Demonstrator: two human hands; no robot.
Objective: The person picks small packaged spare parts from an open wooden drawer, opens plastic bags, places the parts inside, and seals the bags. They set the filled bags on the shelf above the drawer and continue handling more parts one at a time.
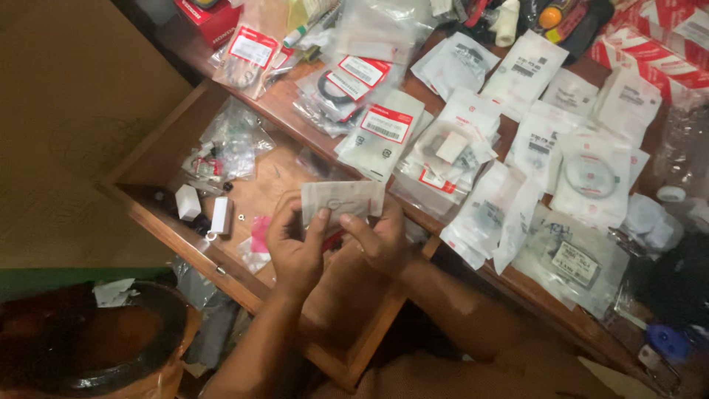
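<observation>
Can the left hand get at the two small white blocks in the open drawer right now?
Probably not at once: the left hand and right hand both hold a small clear packet. The white blocks lie uncovered in the drawer, so the way looks free once it lets go.

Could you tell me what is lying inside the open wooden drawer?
The drawer holds clear bags, two small white boxes and a pink packet. Both hands and their packet hide its right part.

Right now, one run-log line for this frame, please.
left hand: holds small clear packet | right hand: same packet | below: open wooden drawer | desk: strewn with bagged parts
</observation>
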